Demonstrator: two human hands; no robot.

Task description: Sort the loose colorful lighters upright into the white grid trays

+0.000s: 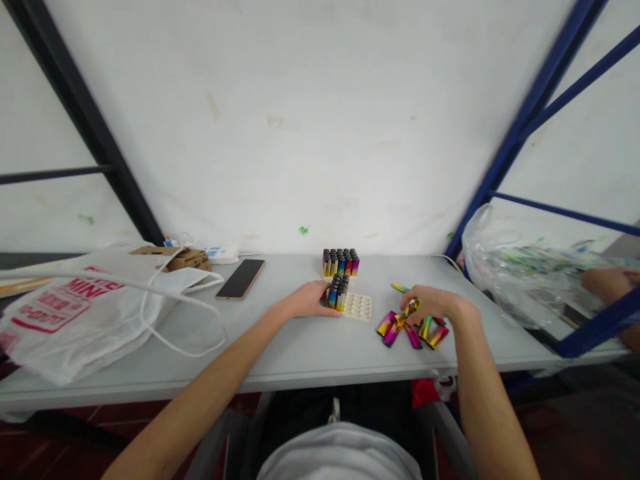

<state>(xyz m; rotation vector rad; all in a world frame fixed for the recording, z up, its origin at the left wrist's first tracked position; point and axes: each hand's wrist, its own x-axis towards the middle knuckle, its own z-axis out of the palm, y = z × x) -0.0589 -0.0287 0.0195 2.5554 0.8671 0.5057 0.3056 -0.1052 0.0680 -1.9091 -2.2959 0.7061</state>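
Observation:
My left hand [313, 300] is curled round the left end of a white tray [359, 307] with rows of round hollows. Several multicoloured lighters [338, 293] with black tops stand upright in that end, beside my fingers. The tray's right part shows bare hollows. My right hand [430, 302] reaches over a loose pile of shiny lighters [387, 325] lying on the table. Its fingers pinch a gold-coloured lighter [412, 307], tilted above the pile; the fingertips are partly hidden.
Behind the tray stands a block of upright lighters [341, 262]. A phone [241, 279], a white plastic bag [80, 307] and a loose white cable [180, 306] lie left on the grey table [300, 347]. Clear plastic bags [505, 273] and a blue post [520, 133] stand right, near another person's hand [613, 287].

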